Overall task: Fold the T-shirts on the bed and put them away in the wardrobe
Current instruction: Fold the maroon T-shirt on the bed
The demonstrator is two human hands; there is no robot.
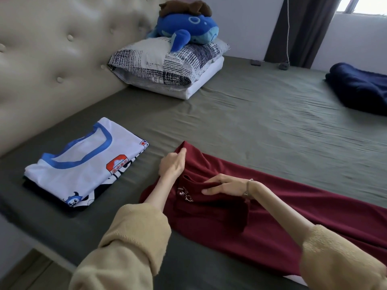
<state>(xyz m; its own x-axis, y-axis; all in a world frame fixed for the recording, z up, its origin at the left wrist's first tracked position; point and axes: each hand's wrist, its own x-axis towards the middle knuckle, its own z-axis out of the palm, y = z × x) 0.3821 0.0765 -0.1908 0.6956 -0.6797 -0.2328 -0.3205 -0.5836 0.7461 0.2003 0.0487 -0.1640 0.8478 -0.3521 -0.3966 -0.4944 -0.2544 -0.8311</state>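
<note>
Dark red T-shirt with a small white embroidered emblem (240, 216) lay spread lengthwise on the grey-green bedsheet (261, 114), directly under both hands, its body running off to the right past the right forearm.

Left hand (170, 164), fingers curled, pinched a peak of the red fabric at the shirt's far upper corner and had it lifted slightly off the sheet. Cream fleece sleeve (125, 245) pushed back from the left forearm.

Right hand (225, 186) lay across the collar area just right of the emblem. Thumb and fingers closed over a fold of the red cloth there; index finger extended along the fabric toward the left. Metal bracelet (248, 186) sat at the right wrist.

Left of the left hand, close to the near edge of the mattress: folded white T-shirt with blue neck trim and cartoon prints (83, 164), lying flat on top of a darker folded garment, only the edge of which showed. Apart from the red shirt, not touching it.

Beyond the hands, against the beige buttoned headboard (52, 65): black-and-white patterned pillow (167, 63) on a white one, blue plush whale (188, 28) on top, brown plush above that.

Far right of the right hand: rolled navy blue blanket (360, 86) on the sheet, well apart from the shirts.
</note>
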